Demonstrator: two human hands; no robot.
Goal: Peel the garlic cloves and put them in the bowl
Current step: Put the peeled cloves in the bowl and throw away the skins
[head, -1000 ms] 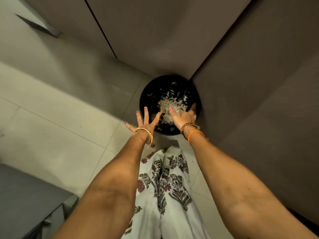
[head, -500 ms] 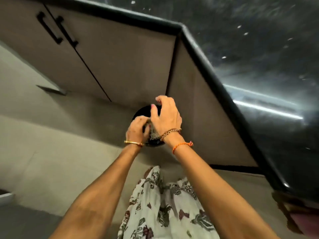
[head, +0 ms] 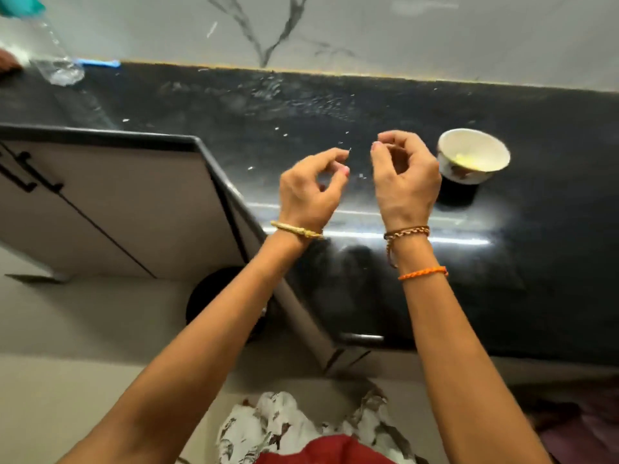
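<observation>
- Black polished counter (head: pixel 435 296) runs along a grey marble-veined wall (head: pixel 368 35); small pale flecks lie scattered on its surface
- Left hand (head: pixel 310 189) is raised above the counter, fingers loosely curled, thumb and fingertips apart, nothing visible between them; a gold bangle (head: pixel 296 230) circles the wrist
- Right hand (head: pixel 405 182) is raised beside it, fingers curled with thumb and fingertips drawn together; whether anything is pinched there cannot be told; a braided bracelet (head: pixel 407 232) and an orange thread band (head: pixel 422 273) sit on the wrist and forearm
- White bowl (head: pixel 482 144) stands upright on the counter just right of the right hand, holding a pale yellow mass, probably peeled garlic cloves (head: pixel 464 159)
- Beige cabinet doors (head: pixel 100 202) with black handles lie below the counter at left
- Round black bin (head: pixel 207 296) stands on the floor, partly hidden by the left forearm
- Clear plastic bottle (head: pixel 55 58) stands at the far left corner, blurred
</observation>
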